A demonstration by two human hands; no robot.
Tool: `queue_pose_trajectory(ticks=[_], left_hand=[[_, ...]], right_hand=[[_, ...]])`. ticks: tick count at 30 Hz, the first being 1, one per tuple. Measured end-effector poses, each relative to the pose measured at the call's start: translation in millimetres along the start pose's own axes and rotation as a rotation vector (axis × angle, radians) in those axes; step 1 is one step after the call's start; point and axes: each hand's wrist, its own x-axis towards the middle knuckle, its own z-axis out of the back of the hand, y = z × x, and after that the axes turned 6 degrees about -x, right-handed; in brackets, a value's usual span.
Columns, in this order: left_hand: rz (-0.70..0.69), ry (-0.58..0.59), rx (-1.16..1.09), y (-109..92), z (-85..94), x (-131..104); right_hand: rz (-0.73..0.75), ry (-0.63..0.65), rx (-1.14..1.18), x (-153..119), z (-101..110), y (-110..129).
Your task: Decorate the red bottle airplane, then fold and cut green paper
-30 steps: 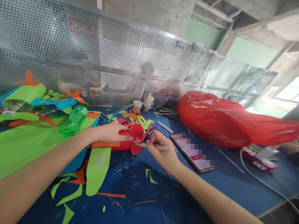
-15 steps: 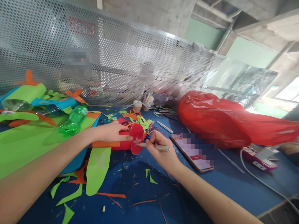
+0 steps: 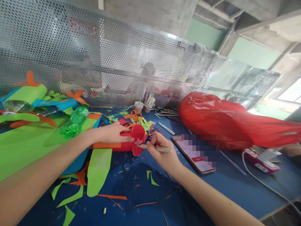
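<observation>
A red craft plane (image 3: 123, 147) lies on the blue table, with my left hand (image 3: 114, 132) closed around its body from the far side. An upright red petal-like piece (image 3: 138, 131) at its right end bears a pale star (image 3: 137, 142). Pinched in my right hand (image 3: 162, 152) is a light grey marker pen (image 3: 166, 150), its tip at the star's lower right edge. An orange strip (image 3: 107, 145) crosses the body by my left wrist. From there a green wing (image 3: 100, 172) with a faint star reaches towards me.
A phone (image 3: 192, 153) lies right of my right hand, near a big red plastic bag (image 3: 218, 119). Behind are paper scraps (image 3: 134, 116) and a cup of pens (image 3: 148, 106). Left sit a green bottle (image 3: 76, 119) and other craft planes (image 3: 25, 95). A white cable (image 3: 258, 182) hangs right.
Almost nothing differs. The marker's tip stays at the star and both hands keep their places; the view has shifted very slightly.
</observation>
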Motion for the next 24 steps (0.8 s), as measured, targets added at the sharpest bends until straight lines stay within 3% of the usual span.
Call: queue_pose_trajectory(ticks=[10,17,24], left_hand=[[0.063,-0.033,0.038,-4.2,2.1,-1.7],[0.019,-0.069,0.101,-13.7,8.1,-2.5],[-0.020,-0.083,0.120,-10.4,5.4,-1.1]], right_hand=[[-0.031,-0.037,0.080,-2.1,0.6,0.3],[0.027,-0.041,0.044,-2.3,2.4,1.6],[-0.042,-0.082,0.053,-1.7,-0.7,-3.6]])
